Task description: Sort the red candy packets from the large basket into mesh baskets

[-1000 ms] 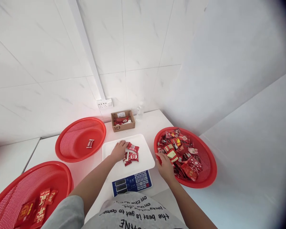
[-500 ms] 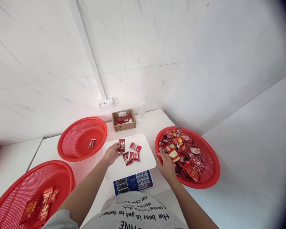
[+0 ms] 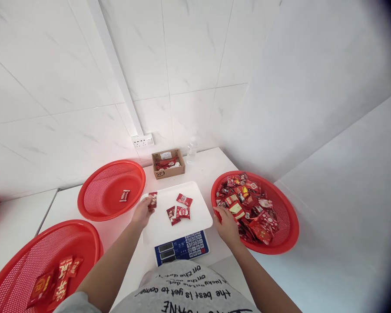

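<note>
Head view: small dark-red printed wrapper packet pinched in the left hand, thumb and fingers closed on its edge, over the left part of a white rectangular plastic tray. Just right of that hand, three loose red-and-white packets on the tray, two overlapping, one slightly apart, farther back. Nearer the wearer than the tray, blue scale keypad panel with grey displays. Right hand well to the right, fingers bent at the near-left rim of a round red plastic mesh basket; how tightly they close, cannot tell. Heap of mostly red wrapped packets inside, beyond and right of that hand. Left of the left hand, second red mesh basket, one small packet in it; nearer the wearer, third red basket, several red packets. Beyond the left hand, brown cardboard box holding red packets, clear plastic bottle beside it, white table beneath.
</note>
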A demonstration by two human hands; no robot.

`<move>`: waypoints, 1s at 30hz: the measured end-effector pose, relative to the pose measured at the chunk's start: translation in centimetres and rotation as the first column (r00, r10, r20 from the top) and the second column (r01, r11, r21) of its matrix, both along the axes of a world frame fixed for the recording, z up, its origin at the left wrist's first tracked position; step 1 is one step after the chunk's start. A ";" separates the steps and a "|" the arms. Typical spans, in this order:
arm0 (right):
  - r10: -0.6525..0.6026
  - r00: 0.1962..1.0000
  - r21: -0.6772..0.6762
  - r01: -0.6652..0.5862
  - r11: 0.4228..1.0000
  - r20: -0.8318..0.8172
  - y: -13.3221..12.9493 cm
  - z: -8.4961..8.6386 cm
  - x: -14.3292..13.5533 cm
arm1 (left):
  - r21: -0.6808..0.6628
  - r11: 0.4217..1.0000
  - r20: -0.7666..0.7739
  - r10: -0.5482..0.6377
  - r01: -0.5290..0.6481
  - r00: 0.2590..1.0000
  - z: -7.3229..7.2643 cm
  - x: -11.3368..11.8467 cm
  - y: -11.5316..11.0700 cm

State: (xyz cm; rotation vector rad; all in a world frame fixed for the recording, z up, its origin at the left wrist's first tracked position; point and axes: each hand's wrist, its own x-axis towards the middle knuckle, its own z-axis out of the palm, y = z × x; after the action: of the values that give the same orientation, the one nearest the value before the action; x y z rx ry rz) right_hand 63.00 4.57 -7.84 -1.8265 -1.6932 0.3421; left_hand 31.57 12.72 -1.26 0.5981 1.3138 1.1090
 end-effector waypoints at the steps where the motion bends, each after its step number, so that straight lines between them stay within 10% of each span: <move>1: 0.000 1.000 -0.003 0.000 1.000 0.002 0.0 0.0 0.0 | 0.007 0.998 -0.007 0.055 -0.055 0.998 0.3 -1.0 0.7; 5: 0.005 1.000 -0.001 -0.005 1.000 -0.004 0.0 0.0 0.0 | 0.099 0.981 -0.016 0.171 -0.169 0.985 1.9 -3.8 2.9; 8: 0.004 1.000 0.009 -0.004 1.000 -0.009 0.0 -0.1 0.0 | 0.130 0.988 -0.321 -0.037 0.083 0.946 1.5 -2.7 2.0; 12: 0.008 1.000 0.019 -0.007 1.000 -0.015 0.0 -0.1 0.1 | 0.074 0.909 -0.600 -0.288 0.410 0.747 -0.8 1.9 -1.8; 14: 0.013 1.000 0.018 -0.013 1.000 -0.018 0.0 -0.1 0.1 | 0.087 0.782 -0.749 -0.357 0.617 0.558 -1.6 3.8 -3.4; 16: 0.016 1.000 0.017 -0.016 1.000 -0.021 0.0 -0.1 0.1 | 0.027 0.639 -0.892 -0.332 0.769 0.308 -2.0 4.8 -4.2; 18: 0.015 1.000 0.016 -0.015 1.000 -0.023 0.0 -0.1 0.1 | -0.009 0.619 -0.935 -0.283 0.786 0.212 -2.0 5.0 -4.4; 25: -0.005 1.000 0.000 0.005 1.000 -0.017 0.0 0.0 0.0 | 0.150 0.875 -0.800 -0.165 0.460 0.576 -1.3 1.6 -2.3; 30: 0.002 1.000 0.001 -0.002 1.000 -0.017 0.0 -0.1 0.0 | 0.286 0.956 -0.615 0.236 -0.066 0.752 1.0 -3.4 2.1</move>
State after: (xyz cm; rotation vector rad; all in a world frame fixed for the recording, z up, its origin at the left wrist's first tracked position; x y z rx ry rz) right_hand 63.04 4.59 -7.93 -1.8163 -1.6827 0.3566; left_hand 28.21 14.79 -0.22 1.1540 1.8565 1.2677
